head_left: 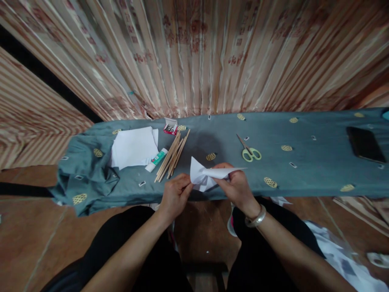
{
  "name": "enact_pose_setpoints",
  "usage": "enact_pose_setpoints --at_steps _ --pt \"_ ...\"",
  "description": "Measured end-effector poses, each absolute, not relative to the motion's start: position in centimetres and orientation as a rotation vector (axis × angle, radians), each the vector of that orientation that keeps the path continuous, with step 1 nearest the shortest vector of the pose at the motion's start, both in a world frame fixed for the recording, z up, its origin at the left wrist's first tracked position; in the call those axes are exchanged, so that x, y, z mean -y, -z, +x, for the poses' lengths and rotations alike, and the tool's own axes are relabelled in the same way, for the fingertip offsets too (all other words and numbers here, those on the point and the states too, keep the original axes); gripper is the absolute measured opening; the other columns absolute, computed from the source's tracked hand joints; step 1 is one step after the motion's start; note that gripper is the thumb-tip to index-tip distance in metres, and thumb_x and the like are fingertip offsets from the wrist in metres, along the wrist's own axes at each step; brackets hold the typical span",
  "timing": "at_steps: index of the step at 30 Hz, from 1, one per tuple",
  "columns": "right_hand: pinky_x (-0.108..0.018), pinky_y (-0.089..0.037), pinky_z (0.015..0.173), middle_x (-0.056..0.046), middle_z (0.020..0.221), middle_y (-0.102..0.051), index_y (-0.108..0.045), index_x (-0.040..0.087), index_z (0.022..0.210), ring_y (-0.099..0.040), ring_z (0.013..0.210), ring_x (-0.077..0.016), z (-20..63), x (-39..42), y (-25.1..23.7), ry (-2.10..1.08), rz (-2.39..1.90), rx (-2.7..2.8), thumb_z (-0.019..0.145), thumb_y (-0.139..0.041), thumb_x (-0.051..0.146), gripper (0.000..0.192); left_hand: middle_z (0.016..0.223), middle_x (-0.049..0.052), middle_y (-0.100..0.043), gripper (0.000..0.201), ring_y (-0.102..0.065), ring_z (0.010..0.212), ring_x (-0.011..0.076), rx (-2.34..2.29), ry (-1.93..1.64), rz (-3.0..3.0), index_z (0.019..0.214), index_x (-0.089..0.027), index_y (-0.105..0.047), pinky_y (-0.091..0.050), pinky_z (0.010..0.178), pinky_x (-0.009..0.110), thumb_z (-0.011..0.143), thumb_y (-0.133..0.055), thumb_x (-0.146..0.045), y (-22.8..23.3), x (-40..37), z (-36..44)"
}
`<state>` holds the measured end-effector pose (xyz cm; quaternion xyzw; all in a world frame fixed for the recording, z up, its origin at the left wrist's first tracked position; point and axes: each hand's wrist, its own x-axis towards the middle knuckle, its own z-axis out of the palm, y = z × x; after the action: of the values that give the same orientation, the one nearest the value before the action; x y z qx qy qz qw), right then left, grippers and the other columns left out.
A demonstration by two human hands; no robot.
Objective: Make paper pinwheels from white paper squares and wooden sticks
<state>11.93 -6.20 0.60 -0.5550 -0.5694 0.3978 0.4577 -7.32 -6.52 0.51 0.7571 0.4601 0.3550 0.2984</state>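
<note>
A white paper [200,175], folded into curved flaps like a pinwheel, is held over the table's near edge. My left hand [177,194] is closed, pinching its left edge. My right hand [235,184] wraps round its right part, where a pointed corner sticks out past the fingers. Just beyond my left hand lie several thin wooden sticks [172,156]. A green and white glue tube [156,159] rests beside them, touching a stack of white paper sheets [133,147]. Farther right, scissors with light green handles [251,154] lie on the cloth.
A small open red box [170,126] with shiny metal pieces stands near the back edge. A dark phone [365,144] lies at the right end of the cloth-covered table [316,170]. Striped curtains [212,56] hang behind. White paper or plastic [343,253] lies on the floor at right.
</note>
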Motion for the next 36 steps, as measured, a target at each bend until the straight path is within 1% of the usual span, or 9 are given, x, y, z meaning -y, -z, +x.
enact_pose_setpoints --at_steps 2,5,8,11,16,23,29,32,36 --pt "-0.025 -0.045 0.053 0.001 0.065 -0.065 -0.065 0.018 0.078 -0.056 0.057 -0.014 12.0 5.9 -0.2 -0.998 -1.368 1.372 0.071 -0.068 0.035 0.019 0.069 0.005 -0.062 0.028 -0.06 0.067 0.0158 -1.225 -0.943 2.007 0.066 -0.016 -0.065 -0.043 0.063 0.024 0.088 -0.049 -0.02 -0.4 6.5 -7.3" --pt "-0.027 -0.049 0.059 0.0 0.069 -0.068 -0.066 0.018 0.079 -0.061 0.063 -0.016 12.1 5.8 0.1 -1.012 -1.34 1.315 0.066 -0.072 0.036 0.023 0.069 0.004 -0.061 0.028 -0.059 0.066 0.0152 -1.209 -0.966 1.999 0.064 -0.016 -0.064 -0.042 0.062 0.024 0.088 -0.049 -0.02 -0.4 6.5 -7.3" --pt "-0.03 -0.052 0.064 -0.004 0.08 -0.073 -0.068 0.017 0.088 -0.064 0.068 -0.0178 12.2 5.7 0.1 -1.03 -1.344 1.277 0.063 -0.073 0.034 0.031 0.064 0.002 -0.057 0.03 -0.055 0.062 0.0134 -1.203 -0.991 1.982 0.06 -0.016 -0.061 -0.04 0.06 0.023 0.087 -0.049 -0.02 -0.4 6.6 -7.3" --pt "-0.031 -0.053 0.067 -0.006 0.088 -0.075 -0.069 0.016 0.098 -0.066 0.072 -0.0181 12.4 5.6 0.1 -1.061 -1.336 1.296 0.065 -0.071 0.032 0.037 0.06 -0.001 -0.052 0.03 -0.051 0.059 0.0121 -1.2 -1.002 1.966 0.057 -0.017 -0.059 -0.038 0.059 0.023 0.086 -0.051 -0.019 -0.3 6.5 -7.1" --pt "-0.032 -0.054 0.068 -0.006 0.086 -0.076 -0.072 0.016 0.092 -0.067 0.072 -0.0182 12.7 5.6 0.0 -1.166 -1.298 1.315 0.069 -0.07 0.037 0.031 0.056 -0.002 -0.048 0.029 -0.049 0.057 0.0114 -1.16 -1.013 1.913 0.056 -0.017 -0.059 -0.036 0.06 0.023 0.085 -0.052 -0.02 -0.1 6.4 -6.7" --pt "-0.029 -0.051 0.063 -0.003 0.08 -0.074 -0.071 0.016 0.09 -0.064 0.066 -0.0157 13.2 5.4 -0.8 -1.202 -1.286 1.33 0.068 -0.069 0.036 0.031 0.056 -0.002 -0.051 0.029 -0.049 0.056 0.0112 -1.147 -1.031 1.782 0.056 -0.017 -0.061 -0.037 0.06 0.024 0.083 -0.053 -0.024 0.0 6.6 -6.3" --pt "-0.025 -0.045 0.055 -0.002 0.072 -0.071 -0.069 0.014 0.086 -0.058 0.059 -0.0134 14.0 4.7 -1.7 -1.281 -1.328 1.423 0.065 -0.071 0.037 0.031 0.054 -0.003 -0.052 0.022 -0.048 0.056 0.0111 -1.18 -1.024 1.509 0.057 -0.016 -0.065 -0.036 0.061 0.024 0.077 -0.058 -0.018 -0.1 7.0 -5.7" --pt "-0.025 -0.047 0.059 -0.004 0.077 -0.072 -0.069 0.013 0.088 -0.059 0.063 -0.0137 14.3 4.1 -2.6 -1.346 -1.327 1.52 0.066 -0.069 0.034 0.031 0.055 -0.003 -0.054 0.021 -0.048 0.057 0.0108 -1.155 -1.038 1.353 0.055 -0.016 -0.065 -0.036 0.06 0.024 0.075 -0.061 -0.016 -0.1 7.7 -5.6" --pt "-0.024 -0.048 0.063 -0.005 0.082 -0.072 -0.07 0.011 0.093 -0.061 0.068 -0.0142 14.1 3.5 -4.3 -1.427 -1.385 1.778 0.069 -0.066 0.03 0.031 0.058 -0.002 -0.055 0.016 -0.049 0.055 0.0103 -1.132 -1.103 1.161 0.056 -0.016 -0.067 -0.038 0.057 0.024 0.071 -0.069 -0.023 0.7 9.8 -5.1"
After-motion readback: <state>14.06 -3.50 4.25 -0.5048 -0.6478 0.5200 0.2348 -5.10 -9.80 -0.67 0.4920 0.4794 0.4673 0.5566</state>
